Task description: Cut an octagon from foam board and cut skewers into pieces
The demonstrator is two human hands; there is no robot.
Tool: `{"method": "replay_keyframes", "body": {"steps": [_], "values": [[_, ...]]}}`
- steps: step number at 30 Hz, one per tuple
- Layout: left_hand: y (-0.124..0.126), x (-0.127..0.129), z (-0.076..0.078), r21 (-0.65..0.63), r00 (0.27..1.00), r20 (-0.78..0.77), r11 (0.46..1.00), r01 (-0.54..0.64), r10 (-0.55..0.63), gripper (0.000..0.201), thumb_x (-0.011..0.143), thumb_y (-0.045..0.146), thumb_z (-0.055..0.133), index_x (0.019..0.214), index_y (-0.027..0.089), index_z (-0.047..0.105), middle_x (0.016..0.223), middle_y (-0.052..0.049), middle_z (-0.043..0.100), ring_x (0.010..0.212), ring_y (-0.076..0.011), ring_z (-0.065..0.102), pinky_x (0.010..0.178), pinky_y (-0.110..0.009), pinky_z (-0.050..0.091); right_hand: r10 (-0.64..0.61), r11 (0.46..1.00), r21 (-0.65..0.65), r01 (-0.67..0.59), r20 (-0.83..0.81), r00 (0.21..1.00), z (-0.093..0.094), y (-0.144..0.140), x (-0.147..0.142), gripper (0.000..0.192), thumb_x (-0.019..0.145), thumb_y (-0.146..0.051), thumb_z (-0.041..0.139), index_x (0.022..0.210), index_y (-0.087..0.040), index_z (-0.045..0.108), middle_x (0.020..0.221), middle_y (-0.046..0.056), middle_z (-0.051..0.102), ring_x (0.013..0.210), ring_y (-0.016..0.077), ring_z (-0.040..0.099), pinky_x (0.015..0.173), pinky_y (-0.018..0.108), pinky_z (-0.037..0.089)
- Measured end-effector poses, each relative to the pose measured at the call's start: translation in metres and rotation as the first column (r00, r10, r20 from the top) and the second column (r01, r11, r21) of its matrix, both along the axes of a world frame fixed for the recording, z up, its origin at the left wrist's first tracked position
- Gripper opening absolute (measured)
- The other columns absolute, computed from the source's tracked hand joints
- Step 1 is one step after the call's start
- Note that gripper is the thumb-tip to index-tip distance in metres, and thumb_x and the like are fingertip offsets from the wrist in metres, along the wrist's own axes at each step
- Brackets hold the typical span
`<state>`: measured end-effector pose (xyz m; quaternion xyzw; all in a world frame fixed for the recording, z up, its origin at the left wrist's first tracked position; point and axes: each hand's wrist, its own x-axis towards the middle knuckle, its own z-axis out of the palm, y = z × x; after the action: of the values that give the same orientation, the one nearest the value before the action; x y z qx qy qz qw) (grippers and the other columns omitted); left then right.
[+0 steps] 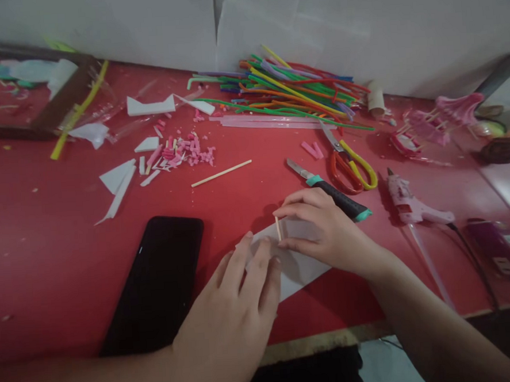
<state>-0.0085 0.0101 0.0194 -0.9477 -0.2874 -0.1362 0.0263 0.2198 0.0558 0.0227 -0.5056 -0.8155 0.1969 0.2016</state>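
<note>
- Left hand (239, 298): mine, laid flat, fingers spread on the near-left part of the white paper piece (300, 263), pressing it to the desk (48, 273); no pinch.
- Right hand (326, 230): mine, grip pressed together on a short wooden stick (278, 228), which stands roughly upright at the far edge of the paper; exactly how the lower fingertips meet it I can't quite tell, as the view is soft there.
- White paper piece: near centre of the desk, partly under both hands, its near corner close to the desk's front edge.
- Black phone (160, 277): lying just left of my left hand, almost touching it.
- Craft knife (328, 189): just beyond my right hand, blade pointing far-left.
- Scissors (348, 162), pink glue gun (407, 205) with its cord: to the right, near.
- Pile of coloured straws (287, 88), pink cuttings (183, 149), long skewer (221, 173), paper scraps: far side.
- Risk: I judge that the stick could tip or slip from so small a pinch; the paper could skid if my left hand lifts.
- Risk: a backward sweep of my right hand may meet the knife.
- Open room: bare red desk at far left of the phone; the right is crowded, the front edge close.
</note>
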Motion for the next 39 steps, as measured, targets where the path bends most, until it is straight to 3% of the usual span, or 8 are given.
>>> {"method": "replay_keyframes", "body": {"steps": [7, 13, 18, 22, 27, 33, 39], "values": [[0.005, 0.005, -0.003, 0.073, 0.999, 0.036, 0.997, -0.019, 0.016, 0.043, 0.087, 0.032, 0.070, 0.120, 0.005, 0.068, 0.115, -0.018, 0.072, 0.102, -0.0352, 0.069, 0.084, -0.047, 0.062, -0.015, 1.000, 0.007, 0.016, -0.040, 0.999, -0.002, -0.003, -0.004, 0.031, 0.082, -0.028, 0.079, 0.109, -0.018, 0.068, 0.114, 0.010, 0.066, 0.110, 0.0240, 0.060, 0.098, 0.042, 0.046], [0.002, 0.003, -0.007, 0.114, 0.999, 0.052, 0.993, 0.006, -0.011, 0.035, 0.096, 0.028, 0.057, 0.114, 0.001, 0.068, 0.116, -0.024, 0.071, 0.104, -0.0347, 0.069, 0.083, -0.043, 0.061, -0.098, 0.995, 0.010, 0.098, -0.029, 0.995, -0.008, -0.007, -0.010, 0.034, 0.080, -0.034, 0.080, 0.109, -0.020, 0.068, 0.117, 0.011, 0.065, 0.112, 0.0282, 0.059, 0.100, 0.049, 0.046], [0.001, 0.005, -0.010, 0.115, 0.997, 0.069, 0.993, 0.008, -0.017, 0.034, 0.090, 0.021, 0.061, 0.115, 0.000, 0.066, 0.118, -0.025, 0.070, 0.104, -0.0363, 0.069, 0.085, -0.044, 0.060, -0.044, 0.999, -0.020, 0.044, -0.007, 0.999, -0.003, -0.006, -0.004, 0.042, 0.080, -0.038, 0.080, 0.116, -0.022, 0.067, 0.122, 0.011, 0.064, 0.116, 0.0283, 0.058, 0.102, 0.049, 0.047], [0.004, 0.004, -0.001, 0.070, 0.999, 0.033, 0.997, 0.041, -0.044, 0.033, 0.086, 0.014, 0.054, 0.114, 0.002, 0.067, 0.119, -0.024, 0.070, 0.107, -0.0372, 0.068, 0.087, -0.046, 0.059, 0.022, 0.999, -0.027, -0.022, 0.000, 1.000, 0.002, -0.004, 0.006, 0.027, 0.092, -0.026, 0.067, 0.118, -0.024, 0.068, 0.113, 0.008, 0.068, 0.108, 0.0234, 0.063, 0.096, 0.043, 0.051], [0.011, -0.004, 0.014, 0.063, 0.995, -0.084, 0.997, 0.052, -0.047, 0.038, 0.080, 0.005, 0.042, 0.106, 0.006, 0.071, 0.119, -0.022, 0.071, 0.104, -0.0350, 0.070, 0.082, -0.048, 0.059, 0.062, 0.996, -0.065, -0.065, -0.051, 0.997, 0.004, -0.004, 0.012, 0.013, 0.096, -0.019, 0.060, 0.102, -0.021, 0.071, 0.098, 0.005, 0.069, 0.093, 0.0173, 0.066, 0.083, 0.030, 0.053], [0.012, -0.010, 0.016, 0.114, 0.994, -0.111, 0.993, 0.026, -0.013, 0.046, 0.077, 0.001, 0.039, 0.112, 0.005, 0.070, 0.121, -0.021, 0.070, 0.105, -0.0340, 0.069, 0.082, -0.047, 0.058, 0.106, 0.984, -0.134, -0.116, -0.084, 0.991, 0.008, -0.007, 0.009, 0.010, 0.095, -0.020, 0.062, 0.103, -0.020, 0.067, 0.099, 0.005, 0.069, 0.092, 0.0155, 0.066, 0.082, 0.027, 0.052], [0.004, -0.005, 0.017, 0.106, 0.999, -0.036, 0.994, 0.034, -0.030, 0.039, 0.087, 0.005, 0.040, 0.114, 0.005, 0.069, 0.114, -0.016, 0.072, 0.098, -0.0310, 0.067, 0.082, -0.044, 0.054, 0.125, 0.976, -0.168, -0.139, -0.090, 0.988, 0.010, -0.009, 0.006, 0.011, 0.096, -0.019, 0.058, 0.098, -0.021, 0.068, 0.097, 0.004, 0.064, 0.087, 0.0142, 0.063, 0.077, 0.026, 0.051]]}}
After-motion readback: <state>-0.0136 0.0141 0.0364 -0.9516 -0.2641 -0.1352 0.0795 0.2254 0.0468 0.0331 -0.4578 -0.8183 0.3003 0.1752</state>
